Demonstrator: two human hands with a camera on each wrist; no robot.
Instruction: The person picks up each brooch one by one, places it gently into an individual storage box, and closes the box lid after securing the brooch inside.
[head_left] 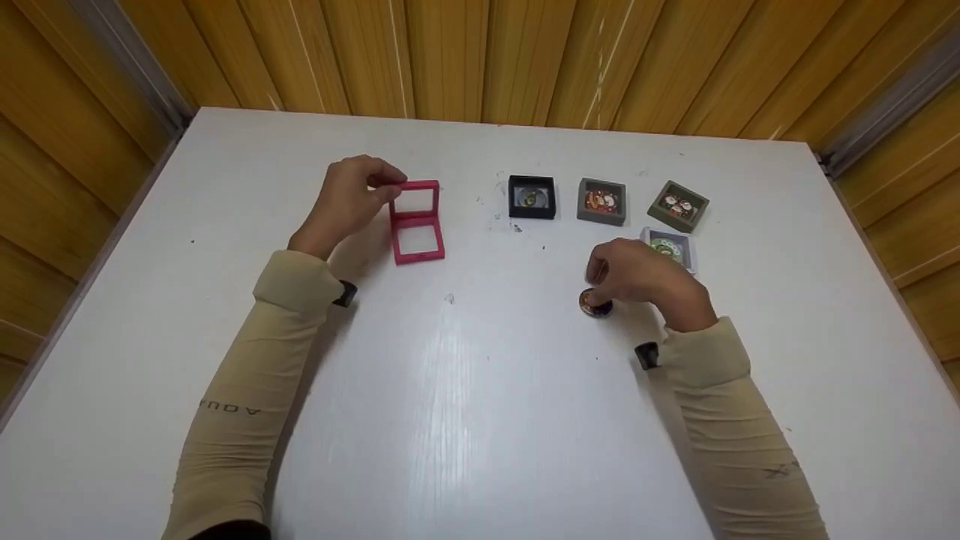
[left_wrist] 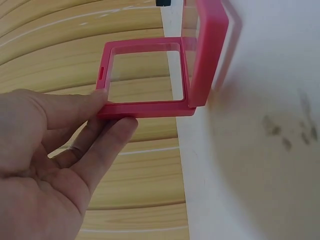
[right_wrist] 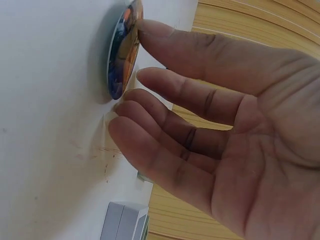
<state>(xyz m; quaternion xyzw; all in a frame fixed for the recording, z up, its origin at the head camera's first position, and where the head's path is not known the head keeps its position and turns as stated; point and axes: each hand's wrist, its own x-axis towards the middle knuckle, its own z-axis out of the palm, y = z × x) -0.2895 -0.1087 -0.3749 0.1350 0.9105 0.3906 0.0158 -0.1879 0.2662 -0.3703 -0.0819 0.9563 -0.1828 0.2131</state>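
Note:
My left hand (head_left: 351, 193) pinches the raised half of a pink hinged display case (head_left: 417, 218) between thumb and fingers. The case stands unfolded, its other half lying on the white table, and a clear pane shows inside the frame (left_wrist: 150, 109) in the left wrist view. At the right, my right hand (head_left: 646, 274) hovers low over a round, glossy picture badge (head_left: 597, 307). Its thumb touches the badge's edge, seen closely in the right wrist view, while the other fingers bend loosely beside it. The badge (right_wrist: 123, 57) lies picture side up on the table.
Behind the right hand stand a black box (head_left: 532, 214), a grey box (head_left: 601, 217) and a turned olive box (head_left: 667, 219), each with a round badge inside. A pale box (head_left: 691, 259) is partly hidden by that hand. Wood-patterned walls (head_left: 450, 60) border the table.

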